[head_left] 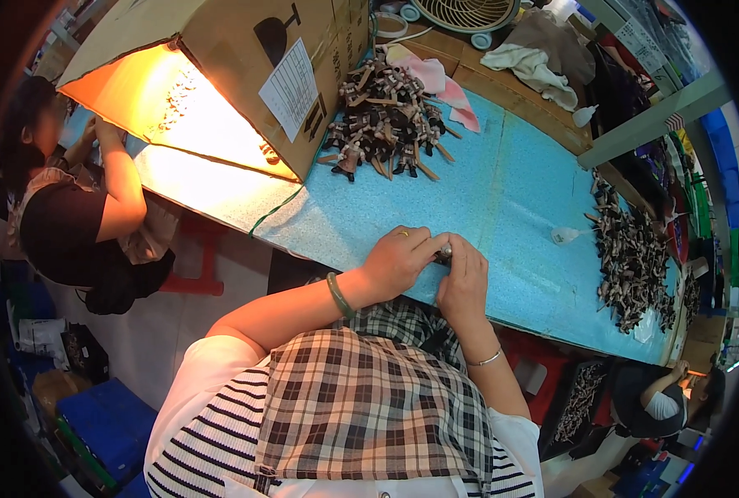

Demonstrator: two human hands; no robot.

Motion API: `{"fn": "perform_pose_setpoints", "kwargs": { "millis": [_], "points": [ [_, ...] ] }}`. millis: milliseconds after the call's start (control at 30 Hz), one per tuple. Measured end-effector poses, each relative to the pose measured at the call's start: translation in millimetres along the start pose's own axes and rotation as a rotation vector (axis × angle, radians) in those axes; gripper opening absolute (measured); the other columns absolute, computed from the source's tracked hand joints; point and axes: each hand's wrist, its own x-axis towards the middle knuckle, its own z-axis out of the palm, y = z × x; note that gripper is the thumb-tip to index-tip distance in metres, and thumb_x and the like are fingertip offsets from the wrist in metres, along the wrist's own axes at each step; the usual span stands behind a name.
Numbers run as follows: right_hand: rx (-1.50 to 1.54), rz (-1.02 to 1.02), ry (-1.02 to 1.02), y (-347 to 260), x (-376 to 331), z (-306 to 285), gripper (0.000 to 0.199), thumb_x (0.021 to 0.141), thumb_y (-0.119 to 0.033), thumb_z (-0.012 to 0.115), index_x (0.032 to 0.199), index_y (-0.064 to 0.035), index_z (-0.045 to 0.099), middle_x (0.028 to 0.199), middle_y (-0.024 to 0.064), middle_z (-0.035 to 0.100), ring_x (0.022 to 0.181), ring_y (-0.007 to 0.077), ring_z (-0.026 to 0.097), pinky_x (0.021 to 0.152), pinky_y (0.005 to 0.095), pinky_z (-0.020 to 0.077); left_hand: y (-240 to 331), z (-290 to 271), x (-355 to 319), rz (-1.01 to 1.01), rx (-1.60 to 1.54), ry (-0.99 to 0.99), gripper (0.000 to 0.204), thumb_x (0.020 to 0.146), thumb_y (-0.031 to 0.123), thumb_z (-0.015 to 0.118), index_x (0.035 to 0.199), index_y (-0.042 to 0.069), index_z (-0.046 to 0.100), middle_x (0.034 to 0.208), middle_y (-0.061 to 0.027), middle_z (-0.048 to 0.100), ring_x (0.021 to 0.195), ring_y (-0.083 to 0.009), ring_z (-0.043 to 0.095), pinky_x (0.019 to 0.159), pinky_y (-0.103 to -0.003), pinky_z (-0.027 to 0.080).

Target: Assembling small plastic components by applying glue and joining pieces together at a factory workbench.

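Observation:
Over the table's near edge, my left hand (397, 264) and my right hand (464, 285) meet with their fingertips closed on one small dark and grey piece (444, 251). Most of it is hidden by the fingers, so its exact kind does not show. Beyond my hands lies a heap of small toy figures (394, 124) in brown, black and pale colours, with flat tan pieces sticking out. A second, darker heap of small figures (631, 261) spreads along the table's right side.
A cardboard box (257, 75), lit orange inside, stands at the far left with small pieces in it. The light-blue tabletop (486, 178) bears a pink cloth (448, 87). A fan (467, 12) and a metal post (656, 120) stand behind. Co-workers sit left (79, 199) and right (656, 402).

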Motion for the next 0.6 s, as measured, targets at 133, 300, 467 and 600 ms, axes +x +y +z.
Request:
{"fn": "perform_pose_setpoints", "kwargs": {
  "millis": [133,300,467,600],
  "points": [
    [0.213,0.012,-0.079,18.5,5.1,-5.1,0.059,0.069,0.01,0.05,0.128,-0.0003,0.047,0.12,0.0194,0.053,0.113,0.0336,0.051,0.095,0.0408,0.039,-3.8,2.9,-2.4,0.033,-0.001,0.056,0.041,0.077,0.005,0.065,0.117,0.006,0.057,0.081,-0.0069,0.052,0.071,-0.0254,0.054,0.066,-0.036,0.044],
    [0.309,0.098,0.108,9.3,7.7,-14.9,0.047,0.075,0.003,0.06,0.121,-0.0008,0.052,0.116,0.0166,0.056,0.108,0.0327,0.054,0.09,0.0416,0.0413,-0.5,0.1,-0.2,0.002,-0.022,0.041,0.039,0.078,0.006,0.065,0.116,0.005,0.057,0.083,-0.0071,0.054,0.071,-0.0256,0.054,0.067,-0.035,0.043],
    [0.151,-0.07,0.21,11.9,0.7,-8.2,0.042,0.073,0.005,0.062,0.114,-0.0013,0.057,0.111,0.0151,0.059,0.103,0.0327,0.056,0.086,0.0407,0.0438,-2.1,-1.6,2.4,-0.063,-0.107,0.031,0.033,0.08,0.005,0.063,0.112,0.009,0.059,0.085,-0.0069,0.056,0.072,-0.0263,0.055,0.069,-0.034,0.044],
    [0.226,-0.066,0.214,14.6,0.7,-4.8,0.039,0.072,0.006,0.062,0.11,-0.0021,0.059,0.108,0.0145,0.06,0.101,0.032,0.057,0.085,0.0404,0.0446,-7.3,2.9,6.6,-0.137,-0.171,0.025,0.028,0.081,0.008,0.061,0.109,0.012,0.058,0.089,-0.0058,0.058,0.077,-0.0268,0.059,0.074,-0.037,0.045]
  ]
}}
